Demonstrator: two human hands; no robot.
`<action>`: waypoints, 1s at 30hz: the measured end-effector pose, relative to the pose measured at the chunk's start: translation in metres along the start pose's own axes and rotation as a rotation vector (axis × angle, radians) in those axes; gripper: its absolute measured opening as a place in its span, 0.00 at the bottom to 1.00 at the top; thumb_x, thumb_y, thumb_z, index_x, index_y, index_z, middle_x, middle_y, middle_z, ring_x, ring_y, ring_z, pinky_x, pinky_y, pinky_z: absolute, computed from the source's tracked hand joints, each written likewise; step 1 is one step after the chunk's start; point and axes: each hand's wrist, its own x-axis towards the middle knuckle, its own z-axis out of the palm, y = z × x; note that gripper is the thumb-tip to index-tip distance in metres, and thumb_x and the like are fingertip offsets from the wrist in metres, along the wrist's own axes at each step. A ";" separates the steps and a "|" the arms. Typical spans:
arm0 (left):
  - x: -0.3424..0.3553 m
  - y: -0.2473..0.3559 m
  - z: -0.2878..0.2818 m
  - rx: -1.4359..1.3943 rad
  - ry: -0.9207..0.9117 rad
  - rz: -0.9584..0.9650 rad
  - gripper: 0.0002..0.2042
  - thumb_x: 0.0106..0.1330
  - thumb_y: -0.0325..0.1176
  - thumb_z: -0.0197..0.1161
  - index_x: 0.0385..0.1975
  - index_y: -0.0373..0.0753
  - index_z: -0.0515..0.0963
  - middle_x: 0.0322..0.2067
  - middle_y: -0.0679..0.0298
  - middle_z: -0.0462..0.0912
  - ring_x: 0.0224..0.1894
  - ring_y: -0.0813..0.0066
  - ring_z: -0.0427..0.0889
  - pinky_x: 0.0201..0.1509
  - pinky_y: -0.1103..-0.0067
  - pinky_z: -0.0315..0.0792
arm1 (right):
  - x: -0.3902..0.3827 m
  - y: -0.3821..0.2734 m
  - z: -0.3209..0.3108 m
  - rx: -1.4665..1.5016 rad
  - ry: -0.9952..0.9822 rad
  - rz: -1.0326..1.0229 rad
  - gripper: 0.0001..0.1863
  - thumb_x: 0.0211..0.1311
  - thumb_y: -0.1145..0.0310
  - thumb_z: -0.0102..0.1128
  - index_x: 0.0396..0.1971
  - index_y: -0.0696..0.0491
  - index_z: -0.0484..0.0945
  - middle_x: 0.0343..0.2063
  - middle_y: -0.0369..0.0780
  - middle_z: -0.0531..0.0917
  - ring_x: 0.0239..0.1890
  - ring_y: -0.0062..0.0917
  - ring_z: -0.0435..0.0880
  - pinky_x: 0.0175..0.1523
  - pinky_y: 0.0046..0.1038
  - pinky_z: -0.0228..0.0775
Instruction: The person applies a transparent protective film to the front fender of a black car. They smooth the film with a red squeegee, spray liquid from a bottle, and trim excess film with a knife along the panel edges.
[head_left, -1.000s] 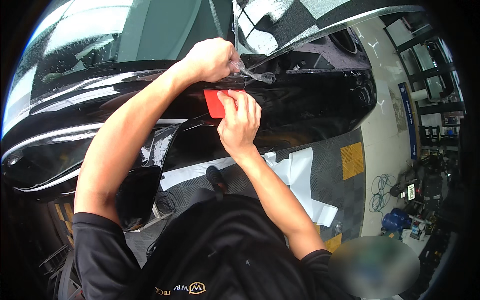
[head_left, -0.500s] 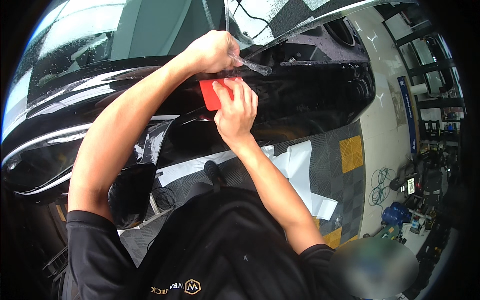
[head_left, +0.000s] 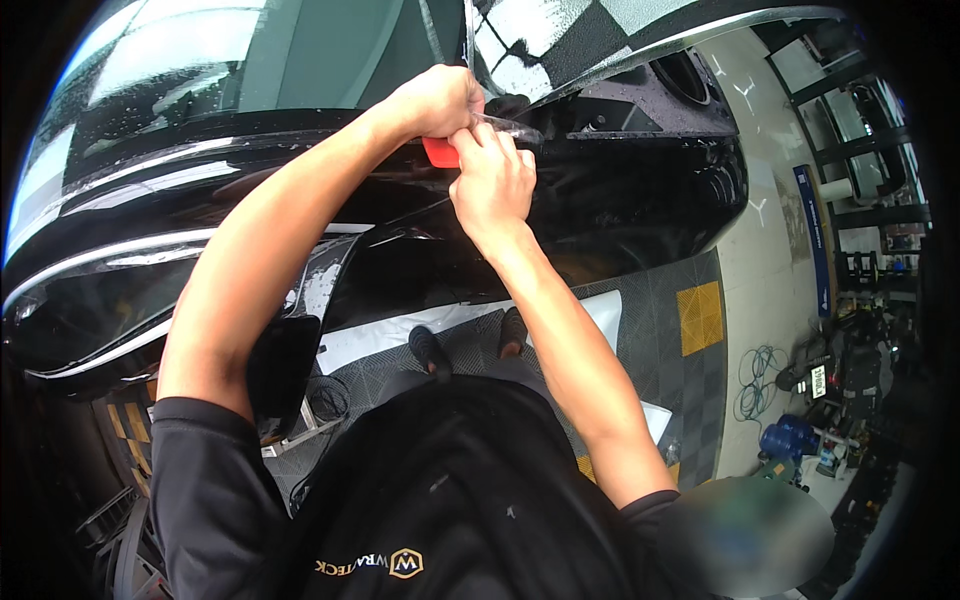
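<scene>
A wet, glossy black car body (head_left: 620, 195) stretches across the upper part of the view, below a large glass pane (head_left: 320, 60) dotted with drops. At the base of the glass, my left hand (head_left: 445, 102) is a closed fist on a bunched end of clear film (head_left: 518, 128). Just below and right of it, my right hand (head_left: 493, 190) grips a red squeegee (head_left: 441, 153). The squeegee lies against the black panel close to my left fist, its right part covered by my fingers. My two hands nearly touch.
White sheeting (head_left: 372, 340) lies on the grey tiled floor by my feet. A black part (head_left: 283, 370) sticks out from the car near my left elbow. A coiled green hose (head_left: 760, 385) and a blue jug (head_left: 788, 437) are at the far right, beside shelving.
My right hand and the squeegee have moved up and slightly right, toward my left fist. My left hand has shifted a little right, still holding the film.
</scene>
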 end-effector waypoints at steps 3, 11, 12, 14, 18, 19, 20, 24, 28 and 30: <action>0.000 -0.002 -0.001 -0.003 -0.032 -0.048 0.06 0.59 0.31 0.77 0.33 0.37 0.92 0.28 0.53 0.91 0.32 0.61 0.90 0.42 0.66 0.84 | 0.002 -0.002 -0.010 0.049 -0.070 0.040 0.19 0.58 0.79 0.66 0.48 0.46 0.86 0.48 0.37 0.87 0.55 0.37 0.85 0.56 0.43 0.75; -0.011 -0.001 -0.012 0.110 -0.107 -0.061 0.22 0.56 0.33 0.83 0.51 0.36 0.85 0.42 0.54 0.92 0.46 0.54 0.91 0.52 0.65 0.82 | -0.050 -0.016 -0.018 0.248 0.194 -0.234 0.28 0.49 0.82 0.63 0.53 0.49 0.90 0.54 0.40 0.88 0.63 0.40 0.85 0.65 0.44 0.75; -0.013 -0.001 -0.017 0.169 -0.129 -0.028 0.16 0.57 0.31 0.81 0.44 0.36 0.88 0.38 0.54 0.93 0.43 0.54 0.92 0.50 0.64 0.83 | -0.050 -0.016 -0.012 0.235 0.127 -0.241 0.28 0.49 0.82 0.64 0.53 0.48 0.91 0.56 0.40 0.88 0.65 0.42 0.85 0.66 0.44 0.74; -0.018 0.000 -0.025 0.212 -0.208 -0.039 0.11 0.58 0.30 0.80 0.38 0.35 0.90 0.35 0.53 0.93 0.42 0.55 0.92 0.49 0.64 0.83 | -0.048 -0.016 0.000 0.275 0.195 -0.179 0.27 0.49 0.81 0.64 0.52 0.48 0.91 0.55 0.39 0.89 0.64 0.42 0.85 0.65 0.44 0.75; -0.027 -0.002 -0.032 0.187 -0.153 0.006 0.04 0.57 0.25 0.74 0.30 0.37 0.92 0.30 0.52 0.93 0.36 0.56 0.93 0.45 0.66 0.85 | -0.031 -0.012 0.011 0.285 0.164 -0.151 0.23 0.51 0.81 0.64 0.48 0.49 0.91 0.49 0.36 0.90 0.58 0.38 0.88 0.59 0.41 0.75; -0.028 -0.002 -0.032 0.178 -0.147 0.015 0.05 0.56 0.25 0.73 0.31 0.38 0.93 0.30 0.52 0.93 0.35 0.56 0.93 0.44 0.66 0.85 | -0.026 -0.012 0.011 0.301 0.162 -0.135 0.22 0.51 0.81 0.64 0.47 0.48 0.90 0.48 0.35 0.90 0.56 0.37 0.88 0.57 0.40 0.75; -0.027 -0.003 -0.031 0.185 -0.133 0.007 0.06 0.55 0.24 0.72 0.31 0.38 0.93 0.30 0.52 0.93 0.35 0.55 0.93 0.43 0.65 0.85 | -0.021 -0.013 0.010 0.294 0.135 -0.123 0.21 0.52 0.81 0.64 0.47 0.48 0.90 0.46 0.35 0.89 0.53 0.36 0.88 0.55 0.40 0.75; -0.021 -0.003 -0.029 0.258 -0.158 -0.044 0.08 0.53 0.23 0.70 0.31 0.39 0.93 0.29 0.50 0.92 0.33 0.54 0.92 0.40 0.63 0.85 | -0.003 -0.024 0.006 0.246 0.042 -0.085 0.21 0.53 0.81 0.66 0.46 0.46 0.89 0.42 0.34 0.88 0.49 0.35 0.87 0.52 0.41 0.75; -0.019 0.004 -0.032 0.293 -0.186 -0.072 0.09 0.56 0.28 0.68 0.33 0.40 0.94 0.32 0.50 0.93 0.38 0.51 0.93 0.46 0.63 0.85 | 0.004 -0.034 0.007 0.219 0.038 -0.041 0.20 0.56 0.80 0.66 0.48 0.46 0.88 0.42 0.35 0.87 0.50 0.36 0.87 0.53 0.43 0.77; -0.025 0.010 -0.036 0.304 -0.211 -0.090 0.08 0.60 0.33 0.72 0.34 0.40 0.93 0.34 0.50 0.93 0.40 0.49 0.93 0.49 0.62 0.85 | 0.000 -0.033 0.006 0.264 0.033 -0.008 0.20 0.58 0.80 0.65 0.50 0.47 0.88 0.47 0.37 0.88 0.55 0.37 0.86 0.57 0.43 0.76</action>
